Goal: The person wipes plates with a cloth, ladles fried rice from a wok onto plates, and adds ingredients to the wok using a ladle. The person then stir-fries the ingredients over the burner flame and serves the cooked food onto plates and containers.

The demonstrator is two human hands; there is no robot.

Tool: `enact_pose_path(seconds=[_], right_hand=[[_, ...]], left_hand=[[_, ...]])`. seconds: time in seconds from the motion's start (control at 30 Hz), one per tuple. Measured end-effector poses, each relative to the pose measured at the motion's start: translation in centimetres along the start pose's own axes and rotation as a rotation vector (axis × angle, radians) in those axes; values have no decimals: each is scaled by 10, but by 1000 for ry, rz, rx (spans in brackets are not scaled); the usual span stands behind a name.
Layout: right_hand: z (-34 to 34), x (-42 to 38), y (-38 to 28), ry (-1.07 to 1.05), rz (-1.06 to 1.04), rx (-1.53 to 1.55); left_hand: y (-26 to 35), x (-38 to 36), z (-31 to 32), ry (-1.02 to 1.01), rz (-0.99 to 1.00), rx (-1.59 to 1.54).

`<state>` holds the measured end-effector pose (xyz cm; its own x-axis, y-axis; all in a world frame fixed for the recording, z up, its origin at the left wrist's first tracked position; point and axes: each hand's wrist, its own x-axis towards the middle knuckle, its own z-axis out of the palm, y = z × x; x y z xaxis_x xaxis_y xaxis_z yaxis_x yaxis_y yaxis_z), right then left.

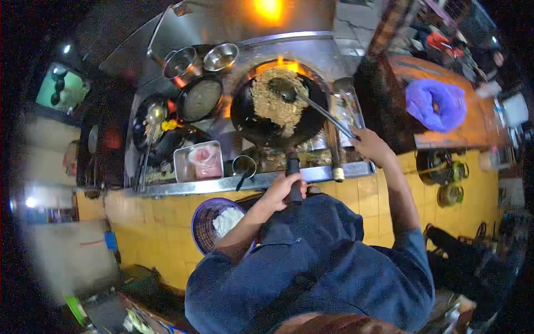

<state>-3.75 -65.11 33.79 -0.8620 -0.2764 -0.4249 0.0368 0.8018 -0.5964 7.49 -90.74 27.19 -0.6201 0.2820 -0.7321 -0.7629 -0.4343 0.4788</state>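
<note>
A large black wok (247,119) sits over the burner with flames showing at its far rim. Brown fried rice or a similar grainy food (275,108) is spread inside it; its exact kind I cannot make out. My left hand (282,191) is wrapped around the wok's dark handle at the near side. My right hand (371,146) grips the end of a long-handled ladle (328,116), whose round bowl rests in the food. A wooden-handled tool (337,158) lies just left of my right hand.
Left of the wok stand a smaller dark pan with liquid (202,100), two metal bowls (221,57) and a square tray (182,165) holding a plastic-wrapped pink item. A purple basket (203,222) is below the counter edge. A purple plastic bag (420,111) lies on the wooden table at right.
</note>
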Motion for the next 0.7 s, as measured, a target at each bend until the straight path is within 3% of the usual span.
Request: enact_pose_path(seconds=[0.03,0.1,0.13,0.17,0.2,0.23,0.27,0.3,0.33,0.37,0.43,0.47,0.5,0.53,0.57,0.6,0.63,0.67,0.7], right_hand=[[15,12,-4,-20,-22,-15],[72,56,15,187,-139,-127],[102,79,21,152,-338,-181],[118,90,9,150,-142,-159],[122,111,24,109,-197,-129],[118,129,38,72,-255,-100],[80,118,25,9,-277,-299],[35,103,2,-52,-300,-504],[19,105,-8,-134,-52,-427],[34,115,-7,-139,-71,-448],[87,136,16,331,-423,-1088],[110,138,0,333,-228,-569],[109,135,-1,321,-236,-578],[107,135,1,179,-257,-466],[104,133,0,39,-274,-343],[70,97,-10,87,-387,-435],[22,44,-52,-82,-166,-350],[19,57,-5,3,-426,-684],[8,26,-30,35,-311,-793]], left_hand=[[-2,11,-11,-11,109,7],[-12,66,-47,-14,316,30],[-11,90,-58,34,413,32],[-7,104,-64,78,510,35],[0,106,-64,82,522,22],[10,105,-62,182,576,208],[18,104,-62,287,627,396],[22,112,-68,296,648,378],[21,127,-79,162,580,323],[19,134,-88,29,503,275],[21,144,-88,59,456,149],[25,155,-92,92,339,153],[21,162,-96,125,219,154],[20,143,-82,74,274,31],[20,130,-57,255,261,-39],[29,93,-18,696,188,271],[29,59,2,66,359,-129],[42,33,18,-113,231,-351],[50,-4,34,-159,172,-338]])
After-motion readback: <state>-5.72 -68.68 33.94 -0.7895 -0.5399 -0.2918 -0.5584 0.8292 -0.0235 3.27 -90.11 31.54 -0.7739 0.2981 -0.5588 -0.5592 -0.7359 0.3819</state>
